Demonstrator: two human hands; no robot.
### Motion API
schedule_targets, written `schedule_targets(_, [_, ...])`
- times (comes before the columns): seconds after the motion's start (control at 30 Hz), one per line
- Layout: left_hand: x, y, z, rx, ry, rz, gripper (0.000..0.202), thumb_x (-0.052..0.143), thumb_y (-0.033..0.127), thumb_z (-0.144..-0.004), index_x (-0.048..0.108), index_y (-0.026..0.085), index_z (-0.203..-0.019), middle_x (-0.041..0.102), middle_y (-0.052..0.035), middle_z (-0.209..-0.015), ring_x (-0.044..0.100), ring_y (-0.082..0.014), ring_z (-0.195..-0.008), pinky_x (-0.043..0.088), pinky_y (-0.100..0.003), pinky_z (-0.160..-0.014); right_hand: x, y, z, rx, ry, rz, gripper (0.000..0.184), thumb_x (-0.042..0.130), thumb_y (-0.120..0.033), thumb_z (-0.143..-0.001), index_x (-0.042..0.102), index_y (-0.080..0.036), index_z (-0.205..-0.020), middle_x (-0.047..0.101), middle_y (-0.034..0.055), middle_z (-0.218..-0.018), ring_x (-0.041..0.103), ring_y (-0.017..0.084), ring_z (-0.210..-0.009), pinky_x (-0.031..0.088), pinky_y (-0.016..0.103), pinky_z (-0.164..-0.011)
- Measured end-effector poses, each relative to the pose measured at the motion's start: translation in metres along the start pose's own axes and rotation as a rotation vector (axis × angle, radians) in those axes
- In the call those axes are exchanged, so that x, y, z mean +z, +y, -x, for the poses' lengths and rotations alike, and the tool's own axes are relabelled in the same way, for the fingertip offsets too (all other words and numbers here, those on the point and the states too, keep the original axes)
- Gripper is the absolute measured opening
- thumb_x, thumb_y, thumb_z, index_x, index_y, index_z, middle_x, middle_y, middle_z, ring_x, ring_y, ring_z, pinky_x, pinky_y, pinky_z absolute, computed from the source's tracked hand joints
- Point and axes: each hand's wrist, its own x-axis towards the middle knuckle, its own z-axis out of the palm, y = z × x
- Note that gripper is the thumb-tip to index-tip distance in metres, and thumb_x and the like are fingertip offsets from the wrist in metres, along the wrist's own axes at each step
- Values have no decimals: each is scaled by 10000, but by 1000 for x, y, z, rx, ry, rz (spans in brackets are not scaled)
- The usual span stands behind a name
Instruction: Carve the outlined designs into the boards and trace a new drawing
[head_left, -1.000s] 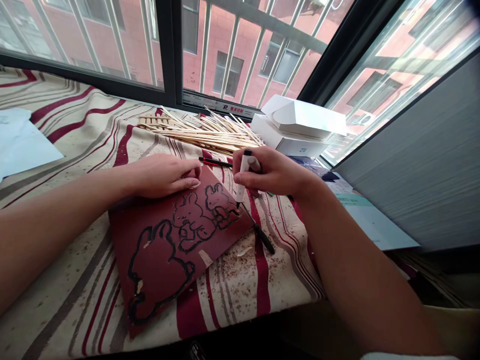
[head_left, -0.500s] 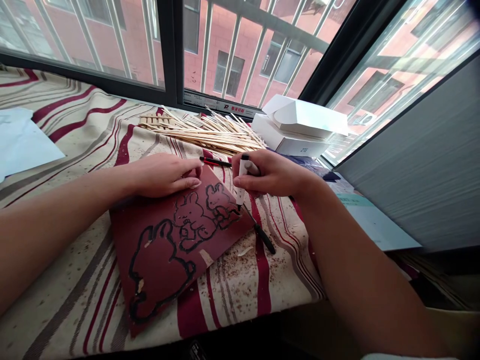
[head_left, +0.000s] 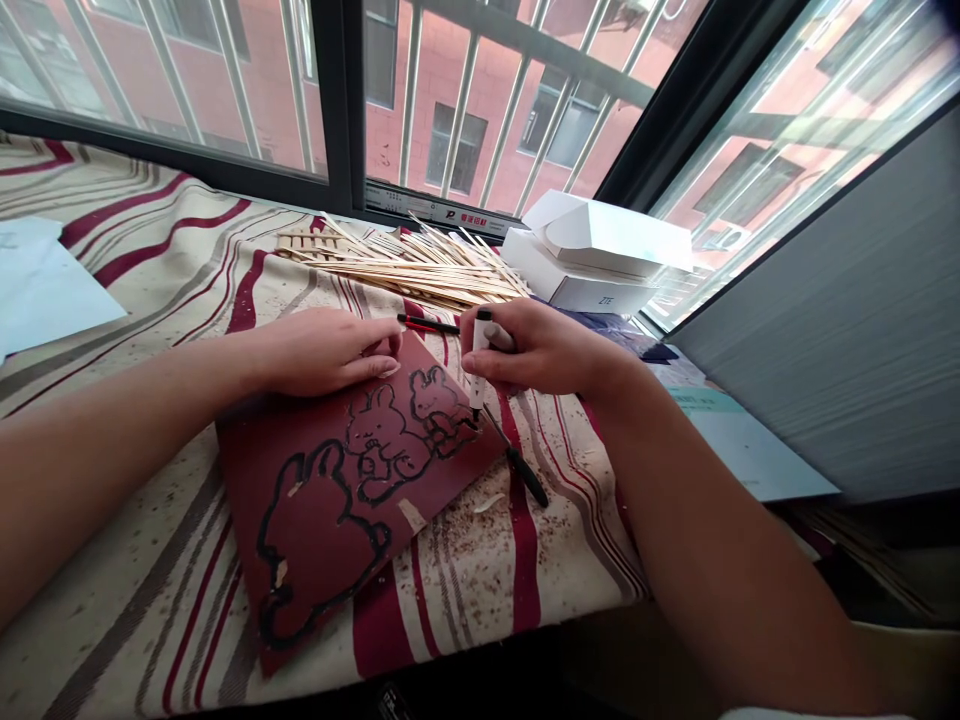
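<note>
The left hand (head_left: 330, 350) covers part of the board (head_left: 352, 505); the right hand (head_left: 529, 345) hides one end of the black pen (head_left: 427, 324). Leftmost, beyond the left hand, paper (head_left: 52, 290) is cut off.

the board (head_left: 352, 540) is smooth with a faint sheen, rough where chipped; the marker (head_left: 478, 390) looks like smooth plastic, the sticks (head_left: 427, 268) bare matt wood, the cloth (head_left: 570, 550) woven and matt, the box (head_left: 600, 245) smooth card.
</note>
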Motion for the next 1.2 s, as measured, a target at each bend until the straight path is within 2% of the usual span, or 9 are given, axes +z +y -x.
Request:
schedule_targets(0.37, [2, -2, -1, 5, -4, 19, 487, 360, 567, -964, 615, 202, -1163, 733, -140, -988, 668, -302, -854, 414, -354, -723, 1, -3, 1, 11, 2, -1, 193, 619, -278, -909, 530, -181, -769, 422, -68, -575, 370, 80, -540, 300, 250, -509])
schedule_targets(0.43, [2, 0, 0, 1, 15, 31, 480, 370, 554, -966, 604, 203, -1196, 732, -134, -985, 672, -301, -862, 424, -356, -737, 2, -4, 1, -17, 85, -55, 171, 623, -279, -907, 540, -187, -789, 451, -61, -573, 405, 85, -516, 319, 256, -486])
schedule_targets(0.5, [1, 4, 2, 16, 59, 89, 469, 405, 528, -965, 573, 207, -1262, 732, -118, -999, 678, -281, -872, 444, -351, -767, 4, -7, 0, -65, 242, -152, 155, 622, -281, -911, 535, -204, -809, 486, -54, -576, 444, 91, -491, 338, 261, -459])
schedule_targets(0.6, [-2, 12, 6, 96, 164, 276, 482, 478, 463, -941, 503, 188, -1335, 715, -121, -1142, 676, -251, -986, 480, -341, -865, 11, -12, -2, -123, 464, -256, 155, 627, -292, -926, 527, -224, -829, 526, -47, -584, 483, 101, -469, 354, 269, -420])
schedule_targets(0.67, [-3, 15, 7, 157, 213, 394, 494, 503, 399, -917, 464, 168, -1353, 666, -145, -1285, 646, -245, -1111, 486, -340, -951, 16, -16, -4, -165, 529, -276, 153, 645, -304, -936, 545, -224, -851, 555, -36, -603, 520, 110, -483, 372, 275, -413])
schedule_targets(0.77, [-3, 17, 8, 224, 195, 508, 516, 498, 293, -881, 422, 169, -1376, 616, -148, -1376, 606, -244, -1199, 485, -359, -1023, 24, -20, -6, -234, 579, -302, 150, 668, -309, -950, 578, -216, -875, 611, -16, -627, 567, 119, -506, 403, 279, -428])
schedule_targets(0.93, [-2, 18, 8, 356, 210, 655, 553, 528, 229, -810, 445, 192, -1356, 629, -109, -1334, 606, -243, -1160, 490, -376, -1029, 33, -14, -10, -267, 583, -291, 172, 727, -344, -929, 635, -208, -876, 670, -20, -633, 557, 97, -502, 431, 254, -454])
schedule_targets(1.07, [-2, 22, 8, 357, 243, 680, 553, 521, 190, -793, 460, 198, -1343, 621, -96, -1322, 594, -239, -1163, 482, -368, -1036, 38, -11, -14, -264, 547, -338, 204, 794, -341, -875, 661, -188, -898, 700, -24, -654, 594, 93, -530, 460, 229, -478])
schedule_targets(1.2, [0, 30, 8, 321, 290, 687, 343, 492, 235, -876, 516, 186, -1214, 632, -85, -1217, 591, -223, -1100, 489, -358, -1000, 44, -14, -18, -225, 539, -394, 215, 837, -315, -832, 675, -182, -882, 719, -31, -650, 579, 79, -484, 436, 206, -440])
